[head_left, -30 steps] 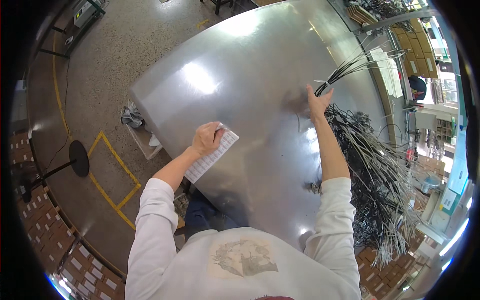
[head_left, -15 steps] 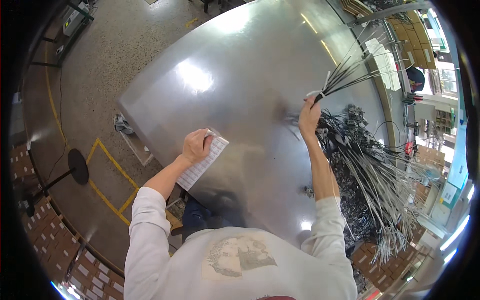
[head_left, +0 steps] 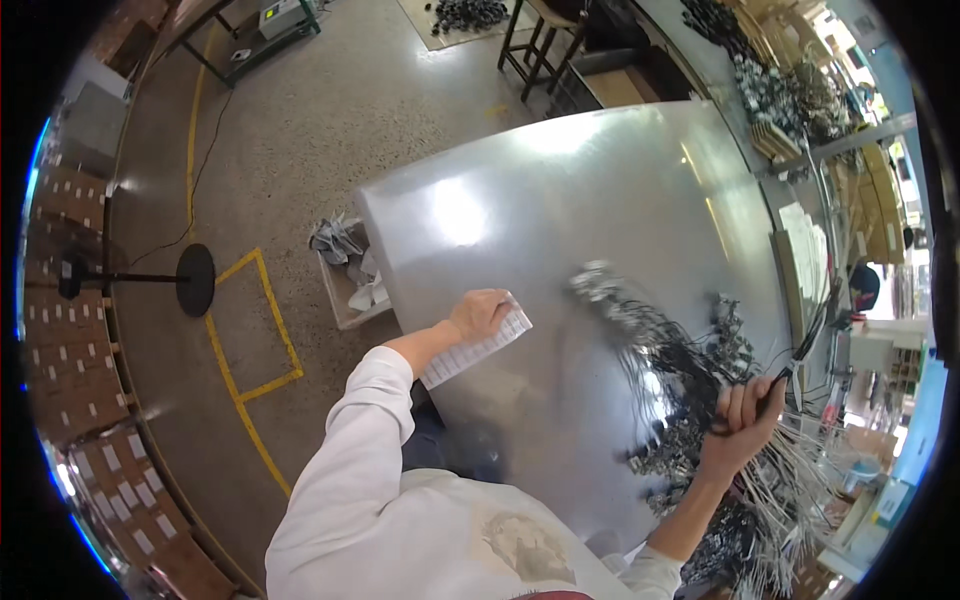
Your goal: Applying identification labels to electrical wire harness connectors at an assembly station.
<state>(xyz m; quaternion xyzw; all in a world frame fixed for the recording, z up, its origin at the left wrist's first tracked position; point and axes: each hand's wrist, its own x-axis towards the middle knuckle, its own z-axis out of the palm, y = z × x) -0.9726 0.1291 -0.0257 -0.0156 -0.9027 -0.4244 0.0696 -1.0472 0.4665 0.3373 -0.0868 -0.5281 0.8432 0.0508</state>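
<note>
My left hand [head_left: 480,313] is closed on the edge of a sheet of small white printed labels [head_left: 470,358], held over the near left side of the metal table. Off to the right, my right hand [head_left: 742,425] wraps round a bundle of dark cables [head_left: 803,345]. One end of that bundle sticks out past my hand toward the far right. Blurred cables with pale ends trail to the left over the table. Directly under and beside my right hand lies a large heap of black and grey cables [head_left: 790,480].
The shiny metal table [head_left: 560,210] fills the middle. A bin of crumpled grey and white material [head_left: 345,275] stands by its left edge. Farther left are a round black stand base [head_left: 196,280] and stacked cartons [head_left: 75,325]. A dark stool [head_left: 540,50] stands beyond the table.
My right hand has carried the cable bundle right and nearer, over the heap. My left hand still holds the label sheet. The whole view has shifted, showing more floor beyond the table.
</note>
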